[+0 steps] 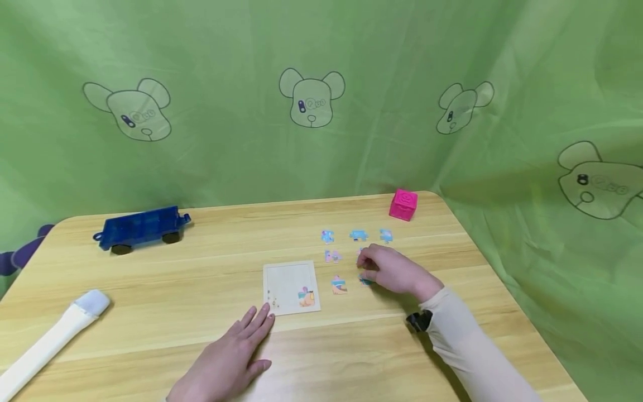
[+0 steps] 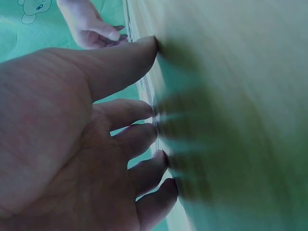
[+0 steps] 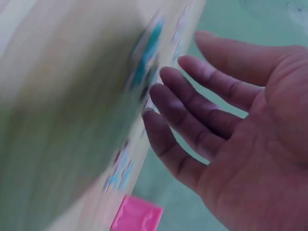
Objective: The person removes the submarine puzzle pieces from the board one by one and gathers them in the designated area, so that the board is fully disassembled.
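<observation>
A square wooden puzzle tray (image 1: 288, 277) lies flat on the table, with one jigsaw piece (image 1: 307, 297) in its lower right corner. My left hand (image 1: 231, 353) is spread on the tabletop, fingertips at the tray's lower left corner. Over the loose pieces right of the tray hovers my right hand (image 1: 394, 269), its fingers loosely bent and holding nothing in the right wrist view. Just under its thumb is a blue piece (image 1: 364, 281), with an orange and blue piece (image 1: 339, 286) to the left. Another piece is partly hidden behind the fingers.
More loose pieces, such as a blue one (image 1: 359, 235), lie in a row farther back. A pink cube (image 1: 403, 205) stands near the back right corner. On the left are a blue toy wagon (image 1: 142, 228) and a long white object (image 1: 55, 340). Green curtains (image 1: 311, 162) border the table.
</observation>
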`<move>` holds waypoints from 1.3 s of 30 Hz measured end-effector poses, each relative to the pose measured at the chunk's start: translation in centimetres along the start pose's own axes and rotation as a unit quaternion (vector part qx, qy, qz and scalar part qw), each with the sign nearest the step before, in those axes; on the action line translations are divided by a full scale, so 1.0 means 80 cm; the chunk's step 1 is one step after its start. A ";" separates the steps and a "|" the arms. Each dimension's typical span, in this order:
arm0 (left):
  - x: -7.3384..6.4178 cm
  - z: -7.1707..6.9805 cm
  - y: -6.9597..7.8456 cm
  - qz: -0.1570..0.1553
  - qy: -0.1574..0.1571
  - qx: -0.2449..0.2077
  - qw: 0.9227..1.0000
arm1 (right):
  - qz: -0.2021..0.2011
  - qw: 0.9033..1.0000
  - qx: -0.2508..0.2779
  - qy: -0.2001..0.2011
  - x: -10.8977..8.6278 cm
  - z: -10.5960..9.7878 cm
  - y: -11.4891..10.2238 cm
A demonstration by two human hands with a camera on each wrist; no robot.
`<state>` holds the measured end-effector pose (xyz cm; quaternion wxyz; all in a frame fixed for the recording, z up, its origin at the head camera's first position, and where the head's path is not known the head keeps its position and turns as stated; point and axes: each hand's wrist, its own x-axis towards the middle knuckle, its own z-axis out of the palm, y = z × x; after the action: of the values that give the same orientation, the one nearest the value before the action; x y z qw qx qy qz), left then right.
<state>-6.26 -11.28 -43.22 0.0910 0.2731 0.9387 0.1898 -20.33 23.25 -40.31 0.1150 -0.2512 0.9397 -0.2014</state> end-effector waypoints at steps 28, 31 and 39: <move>-0.001 -0.002 0.001 -0.006 0.002 -0.008 1.000 | -0.108 0.991 -0.080 -0.026 0.032 0.062 -0.120; 0.000 -0.002 0.002 -0.007 0.000 -0.009 1.000 | -0.102 0.990 -0.089 -0.027 0.033 0.065 -0.123; -0.001 0.000 0.001 -0.007 0.002 -0.006 1.000 | -0.103 0.990 -0.094 -0.032 0.034 0.067 -0.126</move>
<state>-6.18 -11.24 -43.17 0.0915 0.2657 0.9396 0.1952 -16.70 12.15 -41.01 0.0998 -0.3625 0.9195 -0.1146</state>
